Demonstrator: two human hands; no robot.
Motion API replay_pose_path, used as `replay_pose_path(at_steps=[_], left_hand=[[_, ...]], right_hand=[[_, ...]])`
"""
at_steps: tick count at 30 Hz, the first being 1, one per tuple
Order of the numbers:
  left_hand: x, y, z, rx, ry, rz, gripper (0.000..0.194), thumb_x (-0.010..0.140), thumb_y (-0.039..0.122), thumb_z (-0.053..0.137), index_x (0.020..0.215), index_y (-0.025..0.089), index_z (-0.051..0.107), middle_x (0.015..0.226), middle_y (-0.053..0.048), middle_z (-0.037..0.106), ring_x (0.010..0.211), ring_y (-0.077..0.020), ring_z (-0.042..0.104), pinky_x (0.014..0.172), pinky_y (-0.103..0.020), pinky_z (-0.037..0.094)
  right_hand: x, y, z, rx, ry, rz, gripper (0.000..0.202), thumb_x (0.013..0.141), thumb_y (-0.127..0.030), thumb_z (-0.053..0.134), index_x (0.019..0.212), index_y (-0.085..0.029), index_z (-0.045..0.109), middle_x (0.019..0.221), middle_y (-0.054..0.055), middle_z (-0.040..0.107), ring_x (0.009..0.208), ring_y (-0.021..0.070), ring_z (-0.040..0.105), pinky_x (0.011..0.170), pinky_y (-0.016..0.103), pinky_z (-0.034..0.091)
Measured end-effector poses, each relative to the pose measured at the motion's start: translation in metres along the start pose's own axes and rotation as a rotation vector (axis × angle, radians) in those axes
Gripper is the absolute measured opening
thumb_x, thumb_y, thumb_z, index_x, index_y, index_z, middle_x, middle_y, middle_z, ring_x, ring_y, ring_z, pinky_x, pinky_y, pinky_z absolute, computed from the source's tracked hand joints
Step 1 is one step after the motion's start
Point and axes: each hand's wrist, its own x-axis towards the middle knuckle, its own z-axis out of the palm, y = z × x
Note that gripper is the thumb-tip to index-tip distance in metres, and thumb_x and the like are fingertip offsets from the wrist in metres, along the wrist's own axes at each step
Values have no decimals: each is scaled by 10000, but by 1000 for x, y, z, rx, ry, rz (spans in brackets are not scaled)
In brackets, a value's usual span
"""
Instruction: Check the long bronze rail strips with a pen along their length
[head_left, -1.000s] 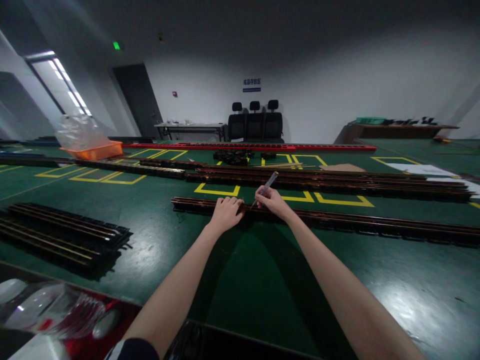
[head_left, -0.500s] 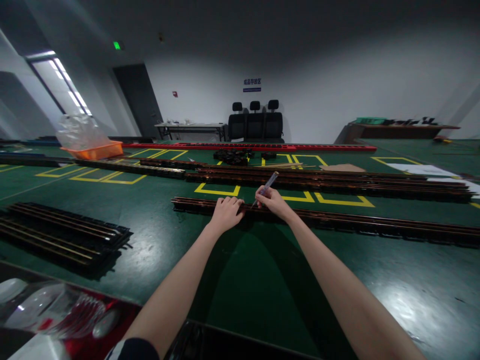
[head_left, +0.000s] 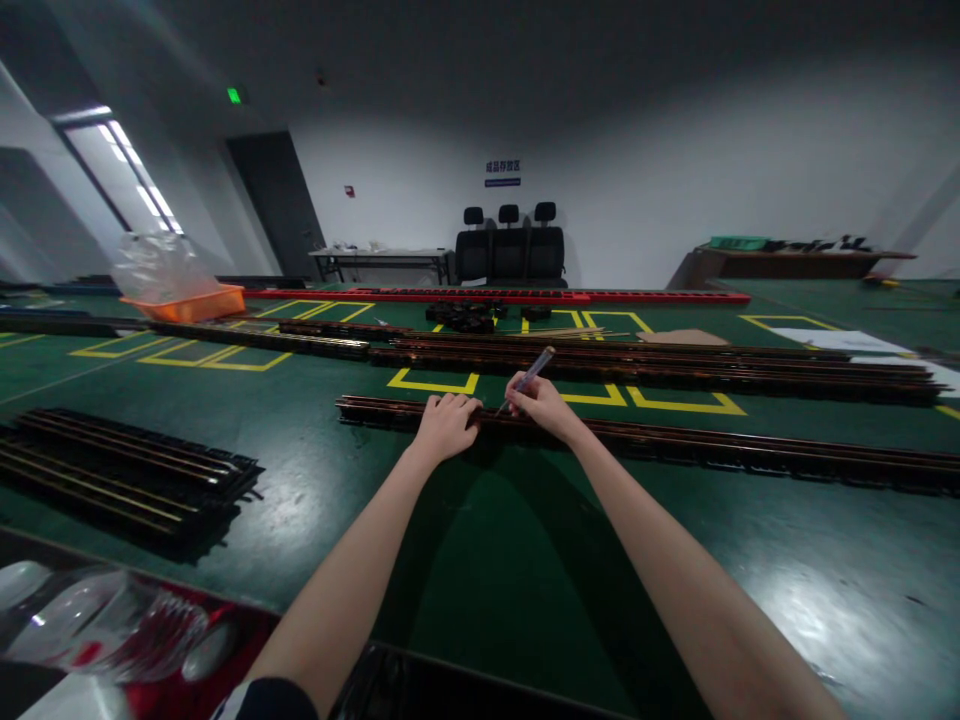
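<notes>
My left hand (head_left: pixel 448 426) presses on a long dark rail (head_left: pixel 720 447) with copper-coloured strips, its fingers curled over the top near the rail's left end. In my right hand (head_left: pixel 541 404) is a slim pen-like tool (head_left: pixel 535 368) with a translucent barrel and brownish end, pinched between thumb and fingers. It is tilted, and its thin tip points down at the rail just right of my left fingers. Whether the tip touches the rail cannot be made out. The rail lies across the green table (head_left: pixel 480 560) and runs out of view on the right.
Short dark rails (head_left: pixel 112 475) lie at the left. Behind the worked rail are longer bundled rails (head_left: pixel 660 362), black parts (head_left: pixel 463 316), and brown cardboard (head_left: pixel 682 338). An orange tray (head_left: pixel 187 305) with a plastic bag stands back left; clear bottles (head_left: pixel 112 620) lie front left.
The rail has slid slightly left, and both hands have shifted left with it. The pen-like tool stays in my right hand.
</notes>
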Motion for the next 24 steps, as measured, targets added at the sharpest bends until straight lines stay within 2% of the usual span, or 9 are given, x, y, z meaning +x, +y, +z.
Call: replay_pose_path(at_steps=[17,24], left_hand=[[0,1,-1,-73,-2,-6,450,758,75,393,1129,246,585,1137,-41,648,1083,-228,538,928,-423,325],[0,-1,-4,-76,-40,-24,484,724,41,391,1135,214,579,1154,-53,644,1078,-228,542,929,-424,330]], right_hand=[[-1,0,-1,-77,10,-3,110,721,-281,551,686,-183,514,559,-28,538,533,117,530,565,253,434],[-2,-3,-1,-96,16,31,108,706,-280,559,679,-182,523,555,-16,555,519,125,526,541,254,428]])
